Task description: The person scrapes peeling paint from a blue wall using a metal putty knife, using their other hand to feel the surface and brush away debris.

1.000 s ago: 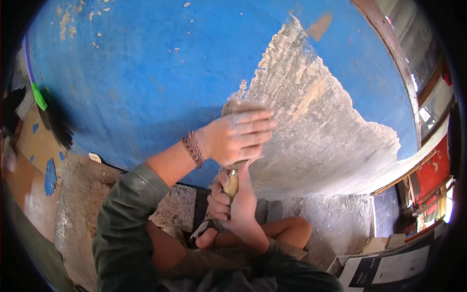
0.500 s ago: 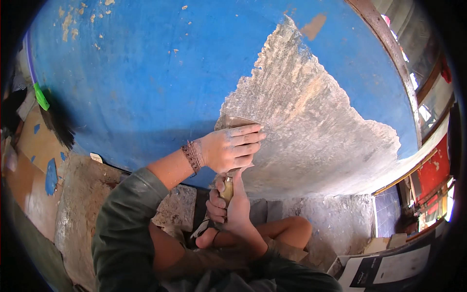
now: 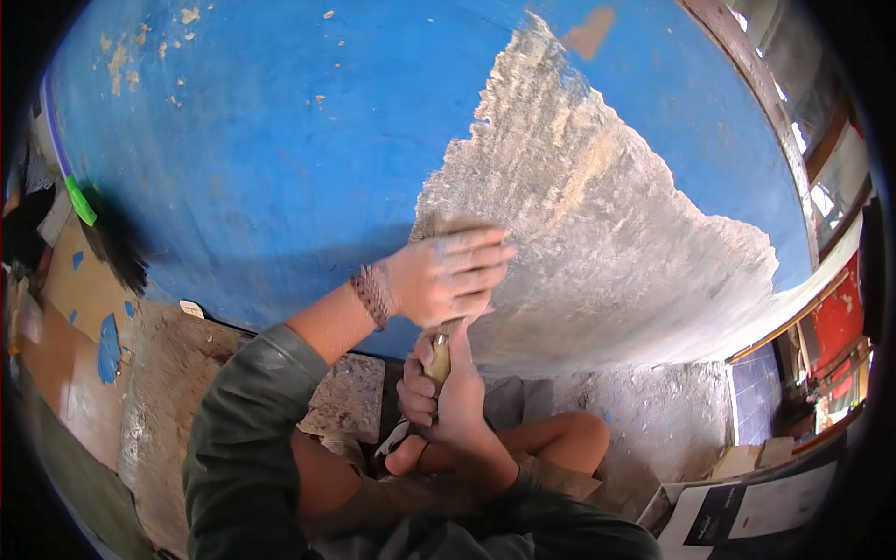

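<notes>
My right hand (image 3: 459, 397) is closed around the pale wooden handle (image 3: 436, 362) of a scraper held against the wall. Above it, my left hand (image 3: 448, 275) lies flat over the scraper's wide blade, fingers stretched out and slightly smeared by motion. Only a blurred strip of the blade (image 3: 457, 225) shows past those fingers. Under the tool is the lower left part of a rough grey patch (image 3: 588, 224), where the blue paint (image 3: 280, 140) is gone. Dust coats both hands.
A broom (image 3: 82, 201) with a green collar leans on the wall at left. Blue paint flakes (image 3: 108, 350) lie on the floor beside it. My crossed legs (image 3: 560, 441) are just below the hands. An open cardboard box (image 3: 770, 511) stands at lower right.
The view has shifted slightly, moving the top of the patch up and left in the picture. My left hand is more blurred now. Both hands keep their places on the scraper.
</notes>
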### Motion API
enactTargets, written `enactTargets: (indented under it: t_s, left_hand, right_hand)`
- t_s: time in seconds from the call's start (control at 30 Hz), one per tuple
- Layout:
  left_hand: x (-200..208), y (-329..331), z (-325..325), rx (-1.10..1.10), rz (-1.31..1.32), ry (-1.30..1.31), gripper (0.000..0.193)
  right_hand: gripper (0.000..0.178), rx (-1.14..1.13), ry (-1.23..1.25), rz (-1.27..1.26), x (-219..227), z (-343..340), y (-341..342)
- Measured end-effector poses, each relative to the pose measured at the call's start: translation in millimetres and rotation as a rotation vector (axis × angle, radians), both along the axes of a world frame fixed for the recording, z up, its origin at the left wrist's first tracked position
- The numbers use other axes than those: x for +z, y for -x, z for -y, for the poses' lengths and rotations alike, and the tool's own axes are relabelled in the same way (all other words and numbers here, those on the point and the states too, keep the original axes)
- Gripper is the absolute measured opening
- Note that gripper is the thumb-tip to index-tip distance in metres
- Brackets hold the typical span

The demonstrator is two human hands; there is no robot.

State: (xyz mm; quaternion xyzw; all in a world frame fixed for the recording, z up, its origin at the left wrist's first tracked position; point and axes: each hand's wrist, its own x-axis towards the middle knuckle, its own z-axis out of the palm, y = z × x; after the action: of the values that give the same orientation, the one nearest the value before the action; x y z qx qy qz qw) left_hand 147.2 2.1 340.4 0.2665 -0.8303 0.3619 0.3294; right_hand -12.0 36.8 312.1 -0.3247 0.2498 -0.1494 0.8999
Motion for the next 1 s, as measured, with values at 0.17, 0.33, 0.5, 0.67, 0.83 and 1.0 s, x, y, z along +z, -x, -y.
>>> enactTargets:
  t_s: [0.17,0.33,0.5,0.67,0.83,1.0]
  left_hand:
    - [57.6,-7.6,14.7,0.021,-0.044,0.199,0.013]
    - [36.3,-4.8,1.1,0.029,-0.038,0.112,0.012]
    - [65.5,-12.9,2.0,0.03,0.01,0.143,0.012]
    - [57.7,-6.7,-2.7,0.037,0.0,0.036,0.014]
    - [86.8,-14.4,6.4,0.043,0.044,0.068,0.016]
    - [86.5,-9.3,4.8,0.043,0.031,0.063,0.017]
  right_hand:
    - [0.053,0.115,0.043,0.245,37.1,19.8,-9.1]
    - [0.052,0.155,-0.018,0.331,21.8,9.7,-5.8]
    - [0.053,0.183,-0.027,0.343,47.5,9.7,-12.5]
    - [0.052,0.129,-0.054,0.273,43.9,2.4,-8.5]
    - [0.052,0.168,-0.052,0.302,61.7,14.8,-13.7]
    - [0.049,0.11,-0.012,0.267,69.9,9.6,-9.0]
